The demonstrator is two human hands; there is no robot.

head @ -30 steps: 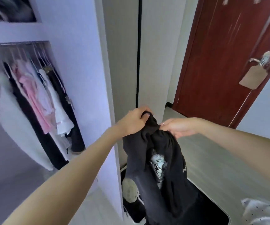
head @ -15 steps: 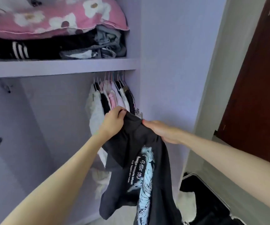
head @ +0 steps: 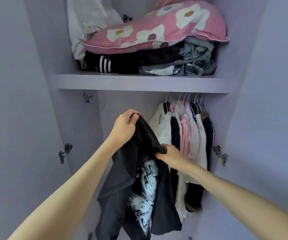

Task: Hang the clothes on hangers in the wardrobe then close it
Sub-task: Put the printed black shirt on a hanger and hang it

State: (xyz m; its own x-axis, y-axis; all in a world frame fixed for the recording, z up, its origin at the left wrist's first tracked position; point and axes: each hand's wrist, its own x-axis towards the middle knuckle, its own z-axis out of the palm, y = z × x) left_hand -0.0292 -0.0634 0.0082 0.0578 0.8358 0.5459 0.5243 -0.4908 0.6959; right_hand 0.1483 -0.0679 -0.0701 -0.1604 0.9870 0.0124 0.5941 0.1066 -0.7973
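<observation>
While standing at the open wardrobe (head: 35, 118), gripping a black printed tee (head: 139, 187) with left hand (head: 125, 127) and right hand (head: 170, 155), just left of the hanging clothes (head: 188, 135).

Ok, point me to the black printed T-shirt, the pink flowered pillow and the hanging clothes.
black printed T-shirt (head: 145, 193): head view, on the pale blue print.
pink flowered pillow (head: 157, 30): head view, on its pink top face, upper shelf.
hanging clothes (head: 185, 134): head view, on the pink garment mid-row.
</observation>
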